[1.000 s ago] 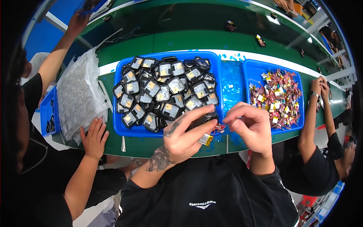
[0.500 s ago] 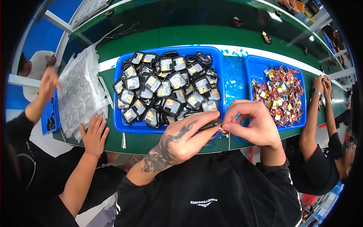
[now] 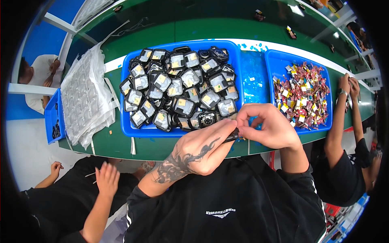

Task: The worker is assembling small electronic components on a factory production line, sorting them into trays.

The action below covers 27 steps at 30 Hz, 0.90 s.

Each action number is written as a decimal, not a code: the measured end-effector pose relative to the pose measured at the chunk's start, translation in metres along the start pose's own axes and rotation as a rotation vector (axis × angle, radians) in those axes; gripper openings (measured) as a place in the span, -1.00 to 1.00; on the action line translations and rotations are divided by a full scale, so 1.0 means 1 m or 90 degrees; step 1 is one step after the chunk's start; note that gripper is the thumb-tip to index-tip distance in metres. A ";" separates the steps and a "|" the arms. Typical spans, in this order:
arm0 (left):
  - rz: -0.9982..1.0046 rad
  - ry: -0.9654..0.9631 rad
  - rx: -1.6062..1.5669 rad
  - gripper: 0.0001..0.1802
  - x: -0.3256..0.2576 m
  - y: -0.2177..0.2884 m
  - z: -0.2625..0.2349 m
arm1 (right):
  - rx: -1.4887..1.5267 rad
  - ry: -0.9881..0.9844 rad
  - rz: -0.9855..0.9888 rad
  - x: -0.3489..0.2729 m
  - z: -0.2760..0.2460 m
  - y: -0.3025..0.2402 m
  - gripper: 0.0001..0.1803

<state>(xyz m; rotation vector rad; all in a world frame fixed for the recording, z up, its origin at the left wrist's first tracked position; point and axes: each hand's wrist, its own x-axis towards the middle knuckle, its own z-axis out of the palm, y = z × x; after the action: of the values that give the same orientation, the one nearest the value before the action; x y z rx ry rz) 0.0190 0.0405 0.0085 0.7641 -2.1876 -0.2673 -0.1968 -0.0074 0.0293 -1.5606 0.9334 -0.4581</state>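
The person's left hand (image 3: 200, 148), with a dark tattoo across its back, and the right hand (image 3: 269, 127) meet just in front of the chest, at the near edge of the green counter (image 3: 154, 148). Both hands are curled, fingertips pinched together on a small dark part (image 3: 231, 136) that shows only as a sliver between them; its shape cannot be made out. The left hand's fingers wrap under it while the right hand's thumb and forefinger close on its end.

Just beyond the hands sits a large blue tray (image 3: 139, 130) heaped with small square black casings (image 3: 178, 87), many with a clear face and a yellow patch inside. The left hand's knuckles lie at the tray's near rim. To the right, touching that tray's side, is a smaller blue tray (image 3: 272, 60) holding a pile of little red, yellow and white packets (image 3: 302, 95). To the left of the big tray lies a stack of clear plastic blister sheets (image 3: 83, 101), and past it, at the counter's end, a narrow blue bin (image 3: 52, 117).

A second person in black sits at the left, one hand (image 3: 107, 178) raised below the counter edge. A third person's forearms (image 3: 344, 117) reach in at the right, beside the packet tray.
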 end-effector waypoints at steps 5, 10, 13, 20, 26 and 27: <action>-0.278 0.048 -0.124 -0.78 -0.001 0.010 0.006 | 0.243 0.031 -0.011 -0.006 0.010 0.015 -0.89; -0.612 0.195 -0.749 -0.88 -0.009 0.013 0.028 | 0.428 0.105 -0.051 -0.015 0.034 0.015 -0.89; -0.654 0.211 -0.837 -0.88 -0.011 0.016 0.033 | 0.394 0.170 -0.089 -0.017 0.039 0.019 -0.89; -0.615 0.231 -0.790 -0.84 -0.010 0.016 0.035 | 0.203 0.308 -0.123 -0.012 0.044 0.013 -0.70; -0.568 0.243 -0.733 -0.74 -0.015 0.014 0.032 | 0.129 0.268 -0.117 -0.002 0.042 0.011 -0.64; -0.582 0.215 -0.667 -0.72 -0.018 0.010 0.030 | 0.071 0.263 -0.112 0.001 0.041 0.011 -0.63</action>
<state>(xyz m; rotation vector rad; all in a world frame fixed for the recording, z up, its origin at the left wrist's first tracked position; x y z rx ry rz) 0.0013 0.0579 -0.0180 0.9931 -0.9854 -1.4607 -0.1691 0.0183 0.0095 -1.4778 1.0635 -0.9683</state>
